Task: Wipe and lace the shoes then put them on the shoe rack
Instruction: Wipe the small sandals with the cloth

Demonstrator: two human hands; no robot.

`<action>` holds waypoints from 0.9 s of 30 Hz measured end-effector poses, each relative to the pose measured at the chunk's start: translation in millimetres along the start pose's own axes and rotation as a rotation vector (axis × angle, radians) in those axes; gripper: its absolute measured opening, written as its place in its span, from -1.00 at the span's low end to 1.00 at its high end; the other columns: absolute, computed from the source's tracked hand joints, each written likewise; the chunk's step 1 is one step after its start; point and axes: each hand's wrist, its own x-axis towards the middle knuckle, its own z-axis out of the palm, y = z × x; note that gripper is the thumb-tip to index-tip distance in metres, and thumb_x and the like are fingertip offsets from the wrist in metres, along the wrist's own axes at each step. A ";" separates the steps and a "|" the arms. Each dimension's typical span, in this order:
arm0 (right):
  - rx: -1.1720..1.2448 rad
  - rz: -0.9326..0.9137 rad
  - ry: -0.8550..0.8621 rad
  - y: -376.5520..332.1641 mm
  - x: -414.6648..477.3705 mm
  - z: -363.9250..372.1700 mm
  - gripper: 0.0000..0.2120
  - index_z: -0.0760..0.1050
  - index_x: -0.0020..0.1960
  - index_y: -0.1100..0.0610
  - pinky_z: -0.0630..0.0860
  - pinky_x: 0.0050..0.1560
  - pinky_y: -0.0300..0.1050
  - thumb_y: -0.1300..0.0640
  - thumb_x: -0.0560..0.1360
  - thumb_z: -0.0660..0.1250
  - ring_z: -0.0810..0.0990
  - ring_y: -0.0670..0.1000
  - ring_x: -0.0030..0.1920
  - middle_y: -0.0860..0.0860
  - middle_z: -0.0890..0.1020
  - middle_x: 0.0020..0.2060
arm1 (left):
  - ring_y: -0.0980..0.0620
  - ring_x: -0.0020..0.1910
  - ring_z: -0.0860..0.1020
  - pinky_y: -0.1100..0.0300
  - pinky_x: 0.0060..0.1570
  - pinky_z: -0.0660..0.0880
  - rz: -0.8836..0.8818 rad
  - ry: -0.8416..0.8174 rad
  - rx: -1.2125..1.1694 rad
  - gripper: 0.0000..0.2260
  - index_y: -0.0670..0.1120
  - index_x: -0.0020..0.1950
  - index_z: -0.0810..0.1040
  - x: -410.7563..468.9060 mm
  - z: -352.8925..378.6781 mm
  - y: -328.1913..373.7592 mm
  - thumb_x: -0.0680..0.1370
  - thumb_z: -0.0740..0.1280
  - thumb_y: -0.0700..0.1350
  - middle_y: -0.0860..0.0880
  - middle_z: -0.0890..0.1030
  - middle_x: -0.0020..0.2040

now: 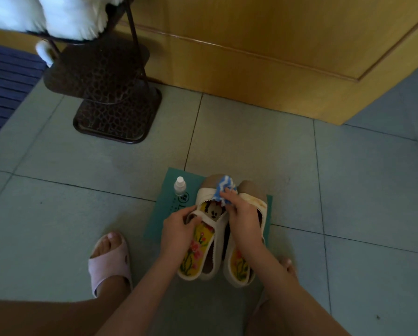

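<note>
The right hand (244,219) pinches a blue-and-white cloth (225,190) at the toe of the left shoe (206,194). The left hand (178,226) curls round that shoe's strap. The left shoe and the right shoe (254,200) stand side by side on the green mat (169,185). A small bottle (180,186) stands on the mat's far left corner. The shoe rack (108,93) stands well beyond the mat.

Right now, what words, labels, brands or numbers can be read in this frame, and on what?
No text is legible.
On the teal mat: a dark printed mark and dots beside the bottle, too blurred to read.
On the bottle: no readable label.
In the shoe: a cartoon face only, no lettering.
</note>
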 end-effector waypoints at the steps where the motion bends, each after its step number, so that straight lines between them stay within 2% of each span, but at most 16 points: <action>1: 0.021 0.039 0.030 -1.0 -2.8 2.3 -0.67 0.52 0.25 0.14 0.38 0.22 -0.26 0.36 0.57 0.15 0.52 0.03 0.22 0.12 0.53 0.26 | 0.04 0.04 0.57 0.19 0.02 0.47 0.003 -0.004 -0.004 -0.71 -0.06 0.24 0.55 0.5 -1.0 -1.2 0.51 0.34 -0.13 -0.05 0.64 0.09; 2: 0.041 0.075 0.056 -2.1 -5.5 4.0 -0.66 0.51 0.27 0.13 0.45 0.07 -0.32 0.34 0.57 0.15 0.58 -0.03 0.03 0.13 0.58 0.18 | 0.03 0.03 0.57 0.17 0.03 0.48 0.007 -0.005 -0.007 -0.71 -0.06 0.23 0.56 0.4 -1.8 -2.0 0.51 0.34 -0.13 -0.05 0.64 0.08; 3: 0.055 0.103 0.080 -2.9 -8.0 5.7 -0.65 0.50 0.28 0.12 0.42 -0.13 -0.45 0.34 0.58 0.15 0.53 -0.14 -0.18 0.13 0.60 0.05 | 0.04 0.01 0.57 0.17 0.02 0.48 0.010 -0.004 -0.009 -0.72 -0.06 0.23 0.56 0.4 -2.3 -3.0 0.52 0.34 -0.14 -0.05 0.64 0.08; 5: 0.075 0.148 0.113 -4.0 -14.3 10.9 -0.64 0.48 0.30 0.12 0.33 -0.33 -0.52 0.35 0.58 0.14 0.38 -0.21 -0.34 0.06 0.53 -0.14 | 0.08 -0.03 0.56 0.20 -0.01 0.46 0.014 -0.004 -0.019 -0.73 -0.07 0.21 0.57 0.4 -3.4 -5.2 0.52 0.34 -0.15 -0.04 0.64 0.07; 7: 0.087 0.185 0.131 -8.3 -23.5 17.7 -0.64 0.46 0.32 0.11 0.33 -0.34 -0.46 0.33 0.58 0.15 0.45 -0.09 -0.28 0.05 0.53 -0.14 | 0.11 -0.05 0.53 0.22 -0.03 0.44 0.011 -0.008 -0.032 -0.74 -0.08 0.20 0.57 0.6 -5.1 -7.3 0.51 0.34 -0.15 -0.04 0.63 0.07; 9: 0.096 0.213 0.155 -11.2 -33.6 25.6 -0.65 0.43 0.34 0.11 0.32 -0.26 -0.41 0.29 0.59 0.15 0.54 0.02 -0.09 0.11 0.58 0.04 | 0.11 -0.05 0.53 0.22 -0.03 0.43 0.016 -0.010 -0.039 -0.74 -0.09 0.20 0.58 1.5 -6.3 -8.7 0.51 0.35 -0.15 -0.05 0.64 0.07; 11: 0.065 0.218 0.149 -14.2 -44.9 31.6 -0.67 0.43 0.33 0.13 0.32 -0.12 -0.43 0.27 0.60 0.15 0.52 -0.01 0.01 0.10 0.55 0.18 | 0.10 -0.05 0.53 0.24 -0.04 0.42 0.028 -0.010 -0.035 -0.74 -0.10 0.19 0.58 2.4 -6.5 -10.5 0.50 0.36 -0.15 -0.05 0.64 0.06; 13: 0.070 0.198 0.078 -17.2 -57.5 37.0 -0.67 0.44 0.32 0.12 0.30 -0.15 -0.56 0.28 0.60 0.12 0.47 -0.08 0.02 0.05 0.54 0.18 | 0.09 -0.04 0.54 0.25 -0.04 0.41 0.040 -0.021 -0.028 -0.74 -0.11 0.19 0.58 2.6 -7.0 -11.7 0.51 0.35 -0.15 -0.05 0.63 0.06; 15: 0.011 0.166 0.013 -21.4 -67.2 37.1 -0.64 0.44 0.33 0.05 0.29 -0.15 -0.53 0.27 0.60 0.11 0.51 -0.04 0.05 0.07 0.55 0.19 | 0.07 -0.03 0.55 0.25 -0.04 0.42 0.052 -0.025 -0.032 -0.75 -0.12 0.18 0.58 2.9 -7.6 -13.3 0.51 0.34 -0.16 -0.07 0.64 0.05; 17: 0.011 0.167 0.047 -28.5 -66.4 28.6 -0.63 0.45 0.32 0.01 0.31 -0.23 -0.48 0.28 0.59 0.12 0.51 -0.06 -0.06 0.09 0.59 0.14 | 0.07 -0.05 0.55 0.25 -0.06 0.41 0.055 -0.025 -0.044 -0.77 -0.10 0.17 0.59 2.3 -9.4 -13.7 0.52 0.34 -0.17 -0.05 0.64 0.02; 20: 0.069 0.088 0.160 -40.8 -42.3 4.1 -0.63 0.45 0.31 0.01 0.35 -0.30 -0.52 0.30 0.59 0.13 0.47 -0.13 -0.19 0.04 0.58 0.01 | 0.07 -0.05 0.55 0.23 -0.07 0.41 0.037 -0.034 -0.063 -0.77 -0.07 0.17 0.59 1.4 -10.7 -13.0 0.53 0.32 -0.15 0.00 0.62 -0.02; 21: 0.081 0.052 0.191 -43.6 -29.2 -2.9 -0.62 0.45 0.31 0.02 0.37 -0.25 -0.52 0.31 0.58 0.13 0.50 -0.12 -0.18 0.04 0.58 0.02 | 0.07 -0.05 0.54 0.21 -0.05 0.43 0.035 -0.034 -0.059 -0.77 -0.07 0.18 0.58 1.1 -10.8 -12.8 0.53 0.32 -0.15 0.00 0.62 -0.01; 23: 0.044 -0.033 0.202 -43.3 0.3 -10.0 -0.61 0.46 0.31 0.06 0.45 0.03 -0.39 0.35 0.57 0.15 0.58 0.01 0.06 0.09 0.59 0.16 | 0.08 -0.03 0.53 0.18 0.02 0.45 0.034 -0.028 -0.043 -0.75 -0.08 0.21 0.57 1.0 -10.6 -13.2 0.53 0.32 -0.14 -0.02 0.62 0.04; 25: -0.055 -0.127 0.084 -35.2 28.0 -8.0 -0.58 0.44 0.34 0.14 0.30 0.35 -0.17 0.42 0.54 0.15 0.42 0.08 0.34 0.12 0.45 0.34 | 0.06 0.00 0.53 0.17 0.07 0.46 0.031 -0.020 -0.033 -0.74 -0.08 0.22 0.56 1.8 -11.0 -13.8 0.53 0.32 -0.14 -0.05 0.62 0.07; 27: -0.222 -0.167 -0.119 -25.3 46.7 -3.0 -0.54 0.37 0.39 0.15 0.15 0.42 -0.12 0.42 0.53 0.12 0.27 0.09 0.44 0.11 0.32 0.43 | 0.03 0.03 0.55 0.15 0.08 0.47 0.029 -0.014 -0.032 -0.75 -0.09 0.20 0.57 1.6 -10.4 -12.8 0.53 0.32 -0.14 -0.05 0.63 0.07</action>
